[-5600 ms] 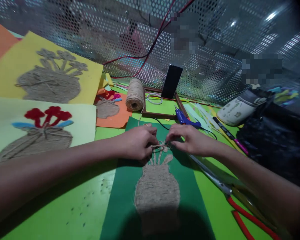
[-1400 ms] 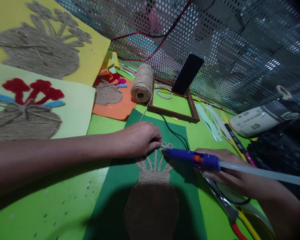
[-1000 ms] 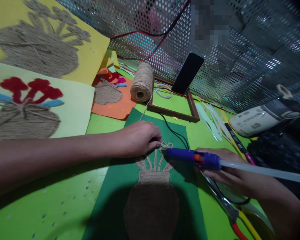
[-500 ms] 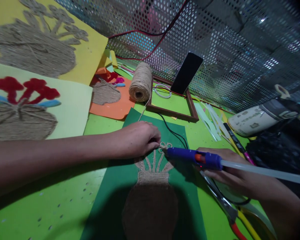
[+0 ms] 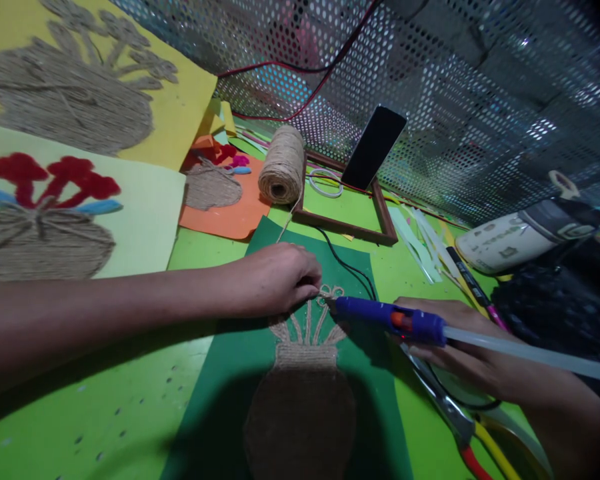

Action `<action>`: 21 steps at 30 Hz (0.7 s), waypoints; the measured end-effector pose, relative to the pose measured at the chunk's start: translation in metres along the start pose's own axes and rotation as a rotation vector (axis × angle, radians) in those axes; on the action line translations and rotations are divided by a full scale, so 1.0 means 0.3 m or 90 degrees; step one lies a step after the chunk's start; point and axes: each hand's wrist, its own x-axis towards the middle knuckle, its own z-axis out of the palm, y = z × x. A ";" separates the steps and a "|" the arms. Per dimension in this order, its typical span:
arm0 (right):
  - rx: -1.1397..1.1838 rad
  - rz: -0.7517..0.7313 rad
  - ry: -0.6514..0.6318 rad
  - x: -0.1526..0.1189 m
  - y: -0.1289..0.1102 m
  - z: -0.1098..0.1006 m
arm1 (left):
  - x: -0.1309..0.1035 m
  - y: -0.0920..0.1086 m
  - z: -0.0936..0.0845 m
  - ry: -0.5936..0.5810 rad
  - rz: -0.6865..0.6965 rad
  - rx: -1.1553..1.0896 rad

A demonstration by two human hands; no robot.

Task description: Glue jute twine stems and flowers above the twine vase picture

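A dark green sheet point(image 5: 220, 393) lies in front of me, bearing a vase point(image 5: 300, 420) of twine with twine stems, leaves and a looped flower point(image 5: 332, 292). My left hand point(image 5: 285, 277) rests over the upper part of the sheet, its fingers pinched on the twine point(image 5: 285, 225) at the flower. That twine runs back to a spool point(image 5: 281, 163). My right hand point(image 5: 460, 347) grips a blue glue gun point(image 5: 375, 313), a long clear glue stick point(image 5: 525, 360) jutting from its rear. The gun's nozzle is at the flower, close to my left fingertips.
Scissors point(image 5: 445, 400) lie under my right wrist. Behind the sheet are a brown frame point(image 5: 345, 230) and a propped phone point(image 5: 375, 147). At right are a marker point(image 5: 470, 280), a bottle point(image 5: 520, 233) and a black bag point(image 5: 555, 313). Finished twine pictures point(image 5: 145, 220) lie left; a perforated metal panel point(image 5: 430, 87) stands behind.
The glue gun and my right hand have shifted very slightly right and down. My left hand stays in place with its pinch on the twine.
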 end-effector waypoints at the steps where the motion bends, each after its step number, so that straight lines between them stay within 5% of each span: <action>1: 0.011 0.003 -0.014 0.003 -0.006 -0.005 | 0.000 0.000 -0.001 0.000 0.000 -0.002; 13: -0.020 -0.011 0.009 -0.038 -0.068 -0.118 | -0.004 -0.001 -0.007 -0.004 0.009 -0.016; 21: -0.101 -0.013 0.079 -0.026 -0.011 -0.102 | -0.008 0.014 -0.033 -0.003 0.056 0.014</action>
